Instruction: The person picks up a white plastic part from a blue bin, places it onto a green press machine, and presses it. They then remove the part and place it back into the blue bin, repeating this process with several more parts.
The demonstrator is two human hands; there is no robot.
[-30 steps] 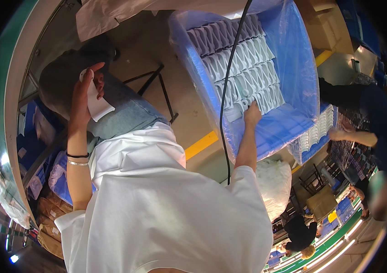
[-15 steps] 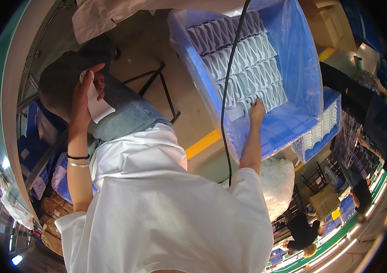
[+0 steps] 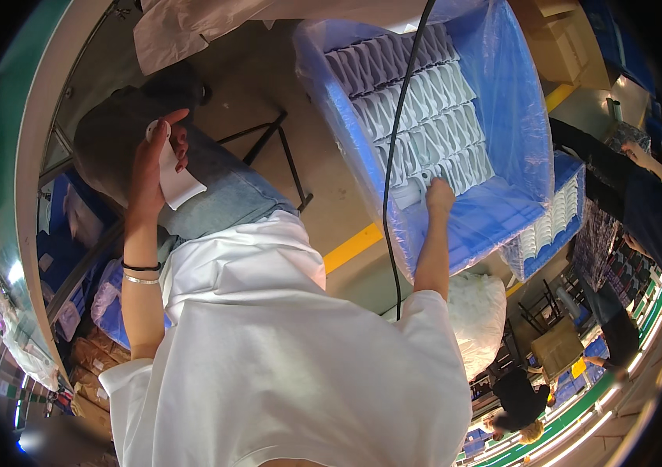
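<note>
In the head view, the left hand (image 3: 149, 165) is raised to the left over the person's jeans (image 3: 230, 183). Its grip is closed around a smooth white part (image 3: 178, 183), the thumb lying along it and the fingers curled over its side; the wider end points down and to the right. Two bands (image 3: 142, 268) circle that forearm near the wrist.

The right hand (image 3: 440, 196) reaches into a blue bin (image 3: 532, 117) lined with clear plastic. Its fingers are bent at the near end of the closest of the stacked rows of white parts (image 3: 444, 124), beside a loose-looking piece (image 3: 424, 180). Whether this grip pinches that piece or only touches it, I cannot tell. A black cable (image 3: 388, 206) hangs across the view in front of the bin.

Against the earlier frames, the left hand keeps the same hold on the same part, and the right hand stays at the same row, its fingers drawn slightly lower than half a second ago. A co-worker's hand (image 3: 641, 156), by the smaller bin (image 3: 563, 233) a second ago, is now higher and away from it.
</note>
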